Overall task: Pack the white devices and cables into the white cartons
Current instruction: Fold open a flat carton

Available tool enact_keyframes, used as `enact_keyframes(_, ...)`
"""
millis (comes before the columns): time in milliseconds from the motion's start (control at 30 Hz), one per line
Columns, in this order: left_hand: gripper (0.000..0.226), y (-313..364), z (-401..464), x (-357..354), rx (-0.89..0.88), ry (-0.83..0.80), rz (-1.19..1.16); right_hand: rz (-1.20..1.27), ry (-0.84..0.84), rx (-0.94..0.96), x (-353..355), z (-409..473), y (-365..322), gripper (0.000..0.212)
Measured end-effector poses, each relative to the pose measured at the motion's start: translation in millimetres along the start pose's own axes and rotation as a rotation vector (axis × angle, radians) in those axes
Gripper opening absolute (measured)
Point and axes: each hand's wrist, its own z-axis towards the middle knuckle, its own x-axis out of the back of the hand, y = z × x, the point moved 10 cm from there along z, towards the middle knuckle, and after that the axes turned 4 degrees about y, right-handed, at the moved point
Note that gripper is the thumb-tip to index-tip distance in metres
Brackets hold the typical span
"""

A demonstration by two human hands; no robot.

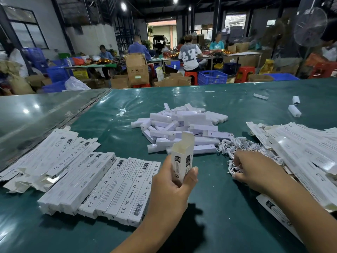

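Note:
My left hand (173, 185) grips a white carton (182, 157) upright, its top flap open. Just behind it lies a heap of white devices (182, 126) on the green table (209, 207). My right hand (255, 170) rests on a tangle of white cables (235, 145) to the right of the heap, fingers curled into the cables near their lower end. A row of closed, filled cartons (109, 187) lies at the left. Flat, unfolded cartons (300, 148) are stacked at the right.
More flat cartons (51, 154) lie at the far left. Three loose devices (293, 110) sit at the back right of the table. Beyond the table edge, people work at benches among cardboard boxes (136, 70), blue crates (212, 76) and red stools.

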Motion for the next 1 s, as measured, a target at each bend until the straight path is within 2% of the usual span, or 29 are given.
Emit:
enact_keyframes(67,0.030,-5,1,-1,0.035,-0.012,0.016,-0.054,0.011,0.006,1,-1,-2,0.017)
enact_keyframes(133,0.019,-11,2,-6,0.079,-0.032,-0.011,-0.022,0.032,0.002,5,-1,-2,0.010)
enact_keyframes(200,0.013,-16,2,-11,0.121,-0.067,-0.026,0.071,0.054,0.007,9,0,-3,0.008)
enact_keyframes(333,0.017,-19,2,-11,0.139,-0.084,-0.019,0.323,0.106,0.030,20,-1,-9,0.017)
enact_keyframes(500,0.016,-15,2,-11,0.128,-0.089,-0.021,0.304,0.156,0.022,25,1,-6,0.019)
enact_keyframes(600,0.016,-14,3,-12,0.114,-0.094,-0.006,0.309,0.094,0.060,12,5,-8,0.011)
enact_keyframes(733,0.015,-13,2,-11,0.123,-0.089,0.003,0.198,-0.018,0.111,-10,7,-13,0.030)
enact_keyframes(1000,0.015,-11,1,-12,0.129,-0.096,0.017,0.027,0.093,0.104,-10,12,-12,0.022)
